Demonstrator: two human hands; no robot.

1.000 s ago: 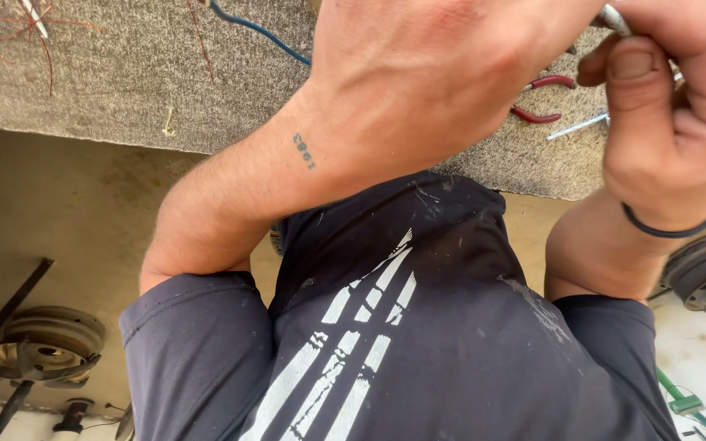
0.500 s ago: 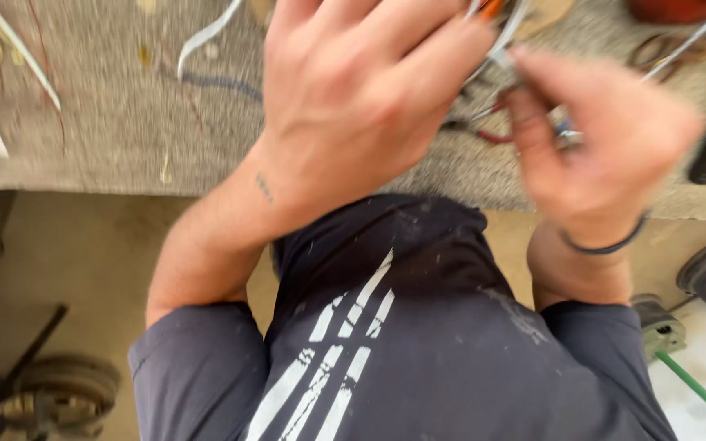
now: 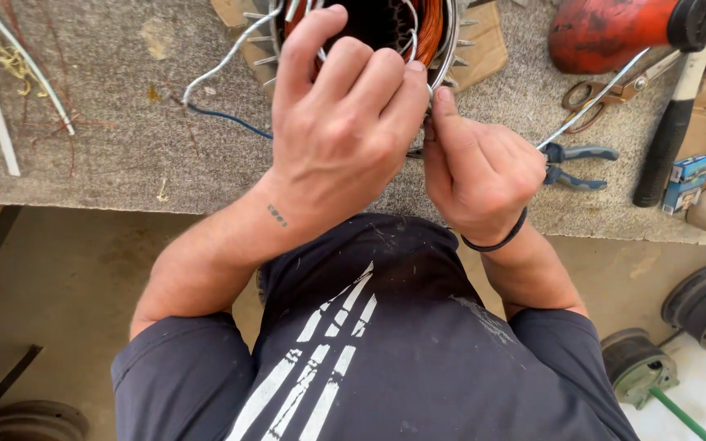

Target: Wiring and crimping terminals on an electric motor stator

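Since the earlier frames the view has been tipped up: the stator [image 3: 369, 28] is now seen at the top edge of the bench [image 3: 108, 155], and both hands have been brought against its near rim.

Left hand [image 3: 341, 135]: fingers curled together over the rim and the white leads [image 3: 230, 53]. Whether a lead is actually pinched cannot be told, as the fingertips are hidden behind the knuckles.

Right hand [image 3: 480, 175]: closed, thumb pressed up toward the left fingertips at the rim. A thin steel wire or rod [image 3: 594, 102] is seen running up and right from this fist; it appears to be gripped, but the contact point is hidden.

Stator status, as judged: copper winding [image 3: 431, 28] is already seated in the core, white strips are sticking out around the rim, and leads are hanging loose, one white and one blue [image 3: 230, 121] trailing left over the bench. So winding looks done; lead dressing or tying at the rim looks in progress and unfinished. How many points remain cannot be told, since most of the stator is cut off by the frame.

Untouched on the bench, right of the hands: blue-handled pliers [image 3: 578, 163], scissors [image 3: 606, 94], a red tool [image 3: 614, 33].
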